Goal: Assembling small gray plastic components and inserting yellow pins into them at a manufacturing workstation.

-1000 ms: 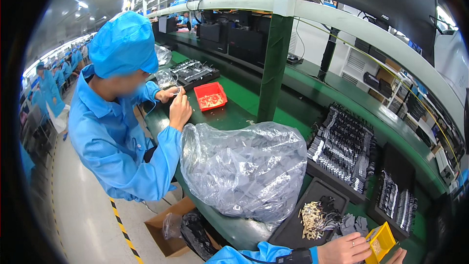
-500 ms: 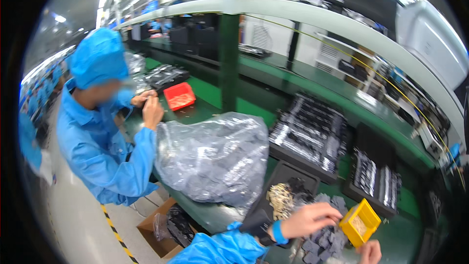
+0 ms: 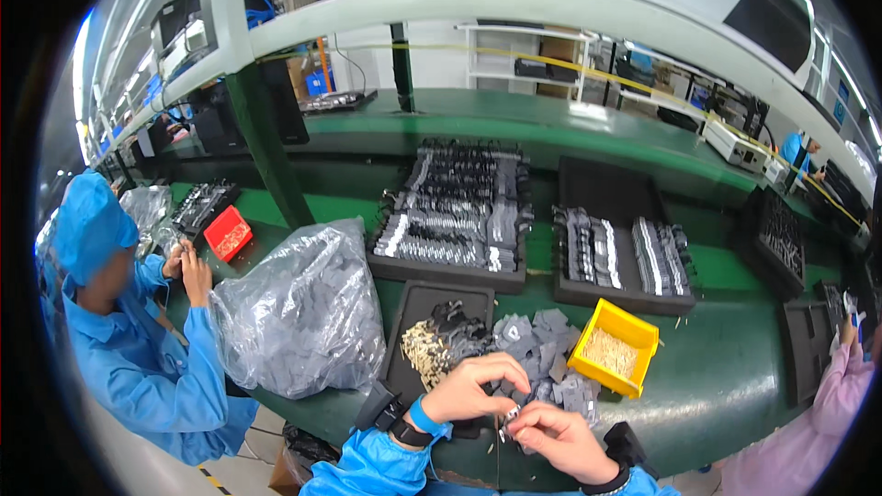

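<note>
My left hand [image 3: 473, 388] and my right hand [image 3: 562, 439] meet over the near edge of the bench. Their fingertips are closed around a small dark and whitish piece [image 3: 508, 416], too small to make out in kind. Just beyond them lies a loose pile of flat grey pieces [image 3: 535, 342]. A yellow bin [image 3: 595, 375] of small pale sticks [image 3: 610, 352] stands to the right of the pile. Left of the pile, a black tray [image 3: 415, 301] carries cream-coloured bits [image 3: 425, 352] and black parts [image 3: 459, 326].
A large clear bag [image 3: 303, 312] of grey pieces sits at left. Two black trays with rows of parts, one [image 3: 459, 211] mid-bench and one [image 3: 625, 253] further right, stand beyond. A co-worker in blue [image 3: 138, 340] works beside a red bin [image 3: 227, 233]; a pink sleeve [image 3: 831, 404] shows at right.
The view has swung to the right and levelled. My hands, apart near the yellow bin before, have come together over the bench edge with a small piece between them.
</note>
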### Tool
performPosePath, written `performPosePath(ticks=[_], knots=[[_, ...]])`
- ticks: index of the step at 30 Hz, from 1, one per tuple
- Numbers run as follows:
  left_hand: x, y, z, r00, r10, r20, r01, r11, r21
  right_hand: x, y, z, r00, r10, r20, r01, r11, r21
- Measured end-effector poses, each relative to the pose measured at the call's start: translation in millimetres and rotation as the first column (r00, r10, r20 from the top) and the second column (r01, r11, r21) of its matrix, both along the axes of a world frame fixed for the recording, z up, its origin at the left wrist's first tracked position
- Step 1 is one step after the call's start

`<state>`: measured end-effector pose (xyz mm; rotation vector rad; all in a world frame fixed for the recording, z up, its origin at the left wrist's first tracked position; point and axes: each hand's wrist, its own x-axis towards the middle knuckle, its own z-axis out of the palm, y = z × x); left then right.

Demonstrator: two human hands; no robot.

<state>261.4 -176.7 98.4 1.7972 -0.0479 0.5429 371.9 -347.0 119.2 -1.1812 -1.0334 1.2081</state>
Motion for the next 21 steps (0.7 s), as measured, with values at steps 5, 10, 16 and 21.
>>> performPosePath(ticks=[5,10,16,21], knots=[[2,-4,0,0.987,-0.097,-0.129,0.121,0.974,0.189,0,-10,-2,0.964,0.044,-0.261,-0.073,0.992,-0.104],[-11,0,20,0.678,-0.706,-0.203,0.700,0.705,-0.112,2,-22,5,0.846,0.452,-0.284,-0.474,0.881,-0.008],[5,-31,7,0.931,-0.064,-0.359,0.094,0.993,0.067,16,-47,-27,0.828,0.480,-0.291,-0.464,0.877,0.127],[10,-97,-26,0.921,0.351,-0.167,-0.043,0.518,0.854,32,-83,-45,0.883,0.327,-0.337,-0.294,0.945,0.145]])
